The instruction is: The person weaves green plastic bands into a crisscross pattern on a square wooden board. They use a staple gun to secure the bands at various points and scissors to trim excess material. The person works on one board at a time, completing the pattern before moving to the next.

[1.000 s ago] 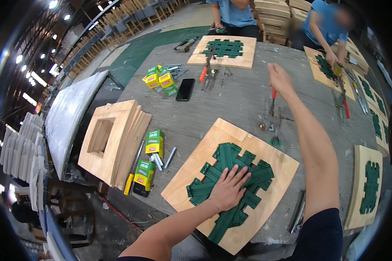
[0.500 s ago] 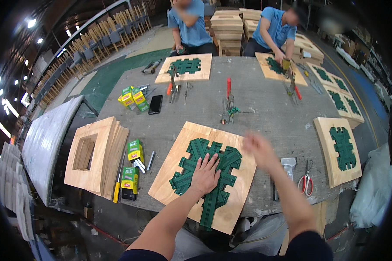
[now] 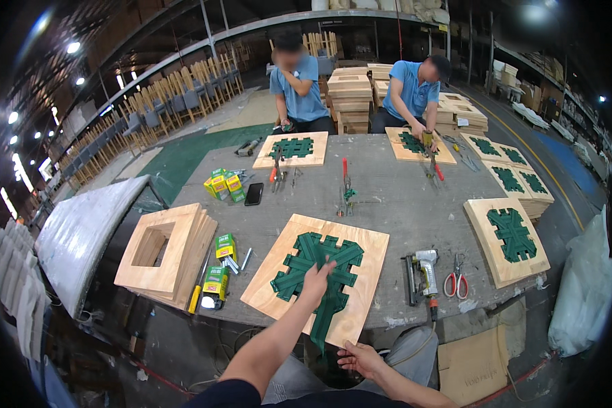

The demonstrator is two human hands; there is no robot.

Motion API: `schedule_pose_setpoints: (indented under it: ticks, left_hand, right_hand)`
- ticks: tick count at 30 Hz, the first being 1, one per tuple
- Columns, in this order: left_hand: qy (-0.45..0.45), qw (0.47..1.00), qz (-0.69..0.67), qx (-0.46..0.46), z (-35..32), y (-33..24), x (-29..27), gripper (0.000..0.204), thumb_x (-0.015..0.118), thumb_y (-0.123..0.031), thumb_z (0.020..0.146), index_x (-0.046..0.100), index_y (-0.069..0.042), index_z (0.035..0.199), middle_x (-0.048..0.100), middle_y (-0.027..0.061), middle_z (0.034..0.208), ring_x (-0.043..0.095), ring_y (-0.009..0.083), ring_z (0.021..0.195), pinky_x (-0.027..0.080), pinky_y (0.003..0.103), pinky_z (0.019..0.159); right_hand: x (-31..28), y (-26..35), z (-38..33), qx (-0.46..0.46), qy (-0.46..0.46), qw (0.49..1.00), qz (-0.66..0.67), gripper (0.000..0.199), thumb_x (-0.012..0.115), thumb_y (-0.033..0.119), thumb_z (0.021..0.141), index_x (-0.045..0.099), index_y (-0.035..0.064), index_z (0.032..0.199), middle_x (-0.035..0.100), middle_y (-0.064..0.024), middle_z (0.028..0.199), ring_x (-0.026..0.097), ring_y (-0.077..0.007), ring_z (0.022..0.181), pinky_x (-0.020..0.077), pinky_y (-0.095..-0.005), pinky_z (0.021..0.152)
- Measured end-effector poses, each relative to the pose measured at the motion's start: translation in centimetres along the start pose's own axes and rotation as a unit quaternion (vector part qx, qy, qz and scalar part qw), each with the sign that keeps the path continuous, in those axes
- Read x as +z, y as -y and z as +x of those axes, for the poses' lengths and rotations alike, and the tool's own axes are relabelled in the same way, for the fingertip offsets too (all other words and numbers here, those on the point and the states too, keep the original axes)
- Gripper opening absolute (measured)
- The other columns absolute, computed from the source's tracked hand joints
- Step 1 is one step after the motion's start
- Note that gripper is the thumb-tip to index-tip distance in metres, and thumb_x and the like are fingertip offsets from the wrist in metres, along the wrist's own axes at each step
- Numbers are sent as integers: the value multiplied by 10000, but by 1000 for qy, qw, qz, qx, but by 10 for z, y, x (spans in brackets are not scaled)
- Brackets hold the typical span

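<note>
A square pale wooden frame (image 3: 367,255) lies at an angle at the table's near edge. Dark green webbing straps (image 3: 289,277) are woven across its middle, and one long strap end hangs over the near side. My left hand (image 3: 314,282) is over the weave, fingers drawn together on a green strap, partly smeared by motion. At the frame's near corner is my right hand (image 3: 362,358), fingers apart and holding nothing, the thumb close to the wood's edge.
Stacked wooden frames (image 3: 158,251), a yellow-handled screwdriver (image 3: 195,299) and staple boxes (image 3: 215,280) stand left. A staple gun (image 3: 426,275), red-handled scissors (image 3: 456,282) and a webbed frame (image 3: 506,238) are right. Webbing pliers (image 3: 345,187) lie ahead. Two people work across the table.
My right hand has come down from the frame's far right side to its near corner. My left hand has gone from lying flat to gathered fingers. The view has tilted up.
</note>
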State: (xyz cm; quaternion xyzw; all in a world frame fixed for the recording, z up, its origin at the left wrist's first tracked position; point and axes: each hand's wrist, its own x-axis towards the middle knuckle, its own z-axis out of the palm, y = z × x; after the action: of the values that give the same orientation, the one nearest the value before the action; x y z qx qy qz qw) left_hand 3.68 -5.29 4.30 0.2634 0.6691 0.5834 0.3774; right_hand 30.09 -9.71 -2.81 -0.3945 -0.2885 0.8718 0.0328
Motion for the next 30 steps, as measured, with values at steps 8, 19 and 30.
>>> schedule_pose_setpoints:
  ticks: [8,19,30]
  left_hand:
    - [-122,959,-231,-107,-190,14,-88,314,551,-70,1014,591,23,1311,628,100,912,673,260,722,599,467,732]
    - [-98,897,-366,-228,-200,66,-72,319,479,-200,1081,534,-47,1356,593,122,961,645,310,763,565,535,759]
    - [-54,888,-352,-290,-202,107,-73,316,653,-281,1022,657,1,1166,698,157,951,659,320,868,571,452,795]
  right_hand:
    - [-12,68,-66,-238,-97,966,20,243,691,213,981,694,-27,942,705,-115,797,669,-195,642,571,-326,597]
    - [-20,159,-55,-538,-143,797,234,664,638,-31,965,338,114,1539,544,-102,1420,587,-248,1245,511,-410,1040]
    - [-89,183,-108,-531,-191,766,307,504,679,-55,882,530,8,1359,689,-152,1203,700,-280,1040,579,-412,926]
